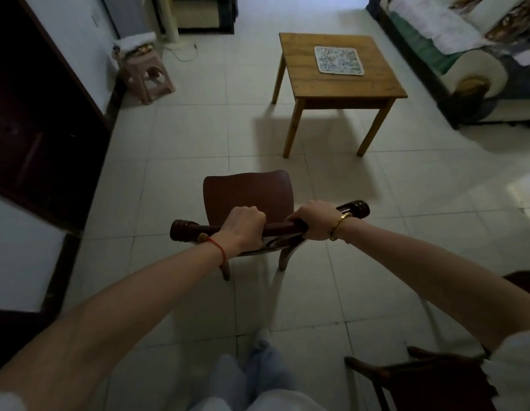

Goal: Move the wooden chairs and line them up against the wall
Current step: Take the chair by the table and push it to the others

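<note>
Both hands hold the top rail (269,225) of a dark wooden chair (248,197), seen from behind and above. The left hand (243,228) is wrapped over the rail left of its middle, fingers curled shut around it. The right hand (315,219) clamps the rail right of its middle, its grip likewise pressed closed on the wood. A red cord (218,247) circles the left wrist; a gold bracelet (340,223) circles the right wrist.

The chair is in the middle of the tiled floor (183,143), well apart from the wall (77,40) at the left. Whether its legs touch the floor cannot be told. Its seat faces away from the person, toward a light wooden table (332,84). A patterned mat (338,60) lies on the tabletop.

A second dark chair (421,378) shows partly at the lower right, under the right forearm. A pink plastic stool (146,75) stands beside the left wall. A sofa (465,54) occupies the upper right.
</note>
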Motion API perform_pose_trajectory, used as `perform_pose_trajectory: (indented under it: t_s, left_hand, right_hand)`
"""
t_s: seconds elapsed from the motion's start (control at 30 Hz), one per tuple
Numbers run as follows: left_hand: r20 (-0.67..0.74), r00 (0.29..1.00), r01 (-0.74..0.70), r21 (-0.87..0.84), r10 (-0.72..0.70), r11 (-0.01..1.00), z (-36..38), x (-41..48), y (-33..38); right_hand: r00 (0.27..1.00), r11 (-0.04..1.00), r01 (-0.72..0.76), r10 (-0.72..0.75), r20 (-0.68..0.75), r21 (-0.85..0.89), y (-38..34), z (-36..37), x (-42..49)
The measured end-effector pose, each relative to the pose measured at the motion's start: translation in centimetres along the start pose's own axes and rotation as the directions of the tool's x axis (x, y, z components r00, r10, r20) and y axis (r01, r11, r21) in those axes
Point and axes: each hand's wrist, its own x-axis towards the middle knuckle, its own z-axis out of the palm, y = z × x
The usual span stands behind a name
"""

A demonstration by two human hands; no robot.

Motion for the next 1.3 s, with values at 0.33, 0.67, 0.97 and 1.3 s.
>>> perform_pose_trajectory:
  t_s: [0.33, 0.67, 0.97, 1.3]
  left_hand:
    - [0.033, 0.995, -0.1, 0.01, 0.099, 0.995, 3.8, -8.9, 10.7]
    - [0.068, 0.983, -0.171, -0.026, 0.172, 0.985, 7.0, -17.1, 20.9]
    - [0.057, 0.971, -0.228, -0.076, 0.233, 0.971, 10.2, -24.1, 27.8]
    - [0.103, 0.936, -0.332, -0.049, 0.336, 0.942, 12.4, -31.8, 31.7]
  right_hand:
    - [0.999, 0.999, -0.043, 0.043, -0.011, 0.008, -2.6, 6.9, -13.4]
    - [0.994, 0.995, -0.102, 0.101, 0.03, 0.022, -4.5, 13.3, -26.1]
    - [0.992, 0.992, -0.123, 0.123, 0.005, 0.032, -7.0, 18.8, -35.9]
    - [0.973, 0.975, -0.216, 0.21, 0.094, 0.059, -14.2, 21.8, -44.2]
